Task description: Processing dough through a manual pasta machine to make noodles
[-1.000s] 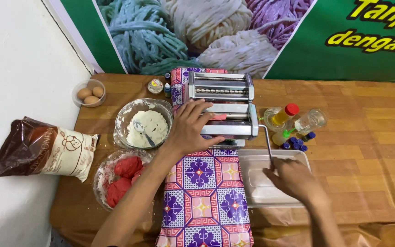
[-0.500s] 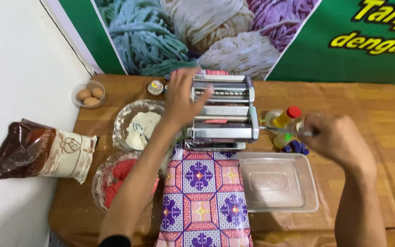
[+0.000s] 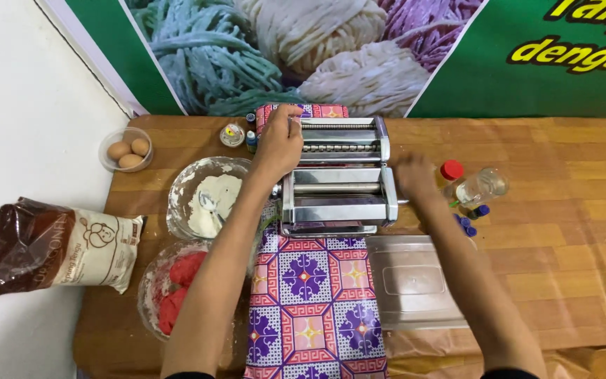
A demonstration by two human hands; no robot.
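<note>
I see silver pasta machine (image 3: 338,175), purple-pink geometric patterned cloth (image 3: 313,302), red dough (image 3: 180,288) near left, brown wooden table (image 3: 562,231), green backdrop (image 3: 527,84) far.

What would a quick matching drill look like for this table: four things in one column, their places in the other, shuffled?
Things:
1. eggs
2. red dough
3. metal tray
4. flour bag

Places:
A. in a glass bowl at the near left of the table
B. in a small clear bowl at the far left corner
C. lying on its side off the table's left edge
D. right of the patterned cloth, in front of the pasta machine

Pairs: 1-B, 2-A, 3-D, 4-C
</note>
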